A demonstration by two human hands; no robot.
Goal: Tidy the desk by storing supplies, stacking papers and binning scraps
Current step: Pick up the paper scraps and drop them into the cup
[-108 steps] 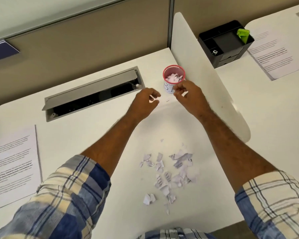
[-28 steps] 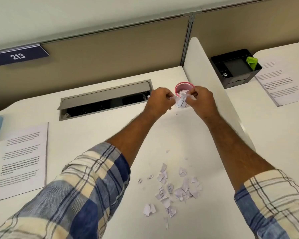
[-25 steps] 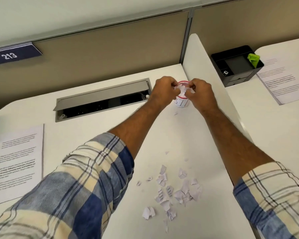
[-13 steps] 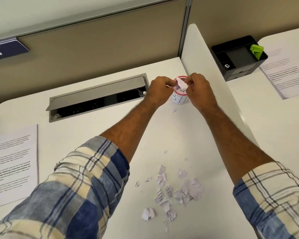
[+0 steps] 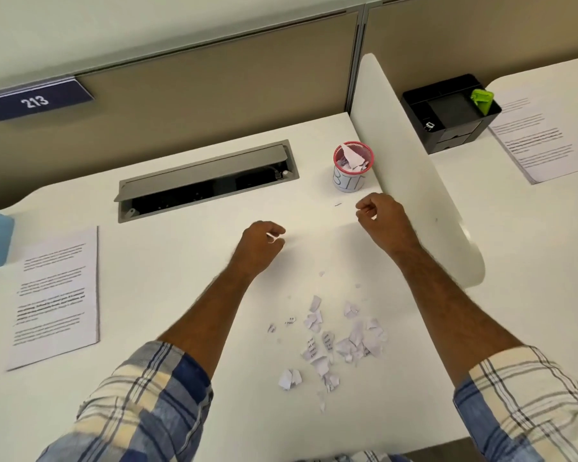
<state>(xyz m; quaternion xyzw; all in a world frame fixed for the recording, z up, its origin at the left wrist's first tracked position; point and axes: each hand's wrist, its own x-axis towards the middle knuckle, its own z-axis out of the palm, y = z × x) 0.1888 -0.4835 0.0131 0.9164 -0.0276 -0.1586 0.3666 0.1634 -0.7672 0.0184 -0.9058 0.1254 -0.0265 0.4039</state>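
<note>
A: Both hands have withdrawn from the small pink-rimmed mesh cup serving as bin (image 5: 353, 166) and now sit nearer the person, above the white counter (image 5: 187, 261). A large torn sheet fragment that was held over the cup now stands inside it, projecting above the rim.

B: Grip state?

A: Left hand (image 5: 260, 246): fingers curled, pinching a small white paper sliver (image 5: 271, 237). Right hand (image 5: 382, 216): fingers curled; a pale fleck shows at the fingertips, but whether it is a scrap cannot be determined.

B: Location of remaining work?

A: Loose pile of torn white paper scraps (image 5: 334, 341) lies on the counter between the forearms, well apart from the cup. Printed white paper sheets (image 5: 55, 295) lie at the left edge, unstacked.

B: Failure modes?

A: Three, by judgement.
1. Overfill. The cup appears nearly full. Further scraps may rest on the projecting fragment and slide out. Cause: no compaction.
2. Tipping. The cup looks light and stands just beside the white divider panel (image 5: 414, 181). A knuckle contact during a drop may topple it and spill its contents.
3. Scatter. The scraps are small and light. A forearm or plaid sleeve (image 5: 141, 405) sweeping across the pile may push pieces off the near edge.
</note>
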